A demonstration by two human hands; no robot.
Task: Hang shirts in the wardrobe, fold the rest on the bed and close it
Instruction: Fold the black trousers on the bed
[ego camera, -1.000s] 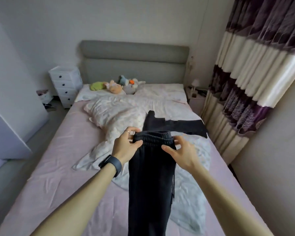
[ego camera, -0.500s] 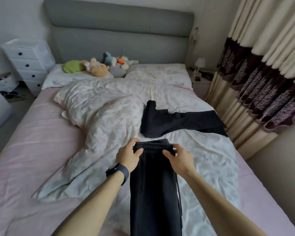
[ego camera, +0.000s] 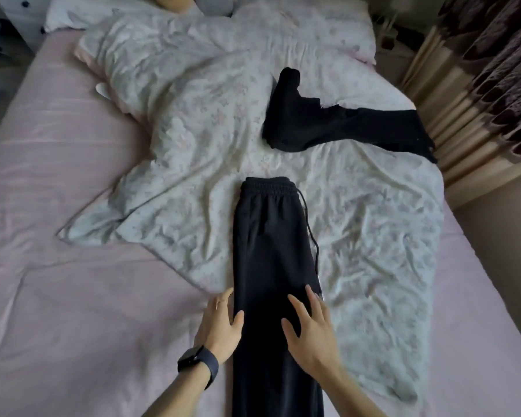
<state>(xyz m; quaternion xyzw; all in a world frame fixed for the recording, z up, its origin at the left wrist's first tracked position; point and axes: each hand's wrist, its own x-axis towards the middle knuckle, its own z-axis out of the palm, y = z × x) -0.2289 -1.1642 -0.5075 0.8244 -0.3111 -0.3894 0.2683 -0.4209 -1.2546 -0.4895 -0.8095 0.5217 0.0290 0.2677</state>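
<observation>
A rumpled floral duvet point(ego camera: 211, 121) sprawls over the pink sheet point(ego camera: 57, 266). Purple-and-cream patterned curtains point(ego camera: 478, 70) hang along the right edge. A white drawer unit point(ego camera: 18, 16) stands top left, beside a pillow point(ego camera: 63, 13).

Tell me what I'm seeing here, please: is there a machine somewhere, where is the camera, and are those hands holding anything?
There is no machine: a person works with two bare hands. The camera sits on their head and looks down, so you see their own arms. Below is a pink-sheeted bed with a flowered duvet on it. A pair of black trousers lies stretched out, waistband away from the person. A second dark garment lies further up. The left hand, with a watch at the wrist, touches the trousers' left edge; the right hand lies flat on them. Neither grips anything.
</observation>
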